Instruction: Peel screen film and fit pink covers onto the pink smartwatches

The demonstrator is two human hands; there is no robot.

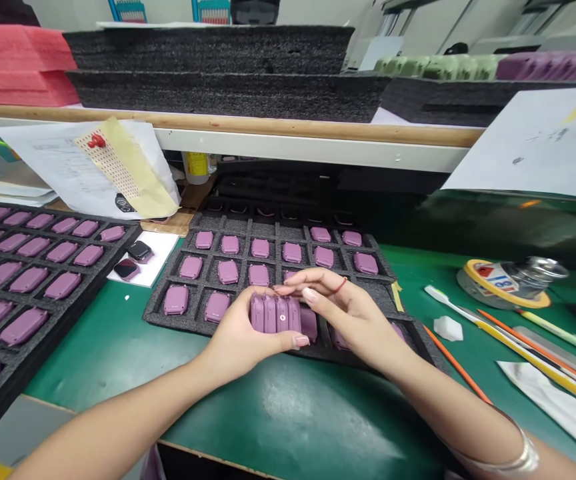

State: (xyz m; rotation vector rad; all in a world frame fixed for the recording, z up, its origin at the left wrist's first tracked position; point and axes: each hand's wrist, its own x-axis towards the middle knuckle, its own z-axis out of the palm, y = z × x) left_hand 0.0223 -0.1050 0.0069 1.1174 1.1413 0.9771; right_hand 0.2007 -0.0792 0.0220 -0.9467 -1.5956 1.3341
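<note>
Between my left hand (pixel 253 327) and my right hand (pixel 333 308) stands a row of several mauve rounded-rectangular device casings (pixel 275 315), held on edge. My left hand cups the row from the near side, and my right fingers lie across its top and far end. Beneath them is a black foam tray (pixel 161 313) with a grid of cells, most holding one mauve casing lying flat. The hands hide the tray's middle cells. A second foam tray (pixel 93 268) of mauve casings lies to the left.
A white card (pixel 161 248) with two dark-faced devices lies between the trays on a green mat (pixel 288 407). To the right are a tape roll (pixel 505 283), a white block (pixel 448 328) and orange pencils (pixel 533 353). Stacked black foam sheets (pixel 208 50) fill the shelf behind.
</note>
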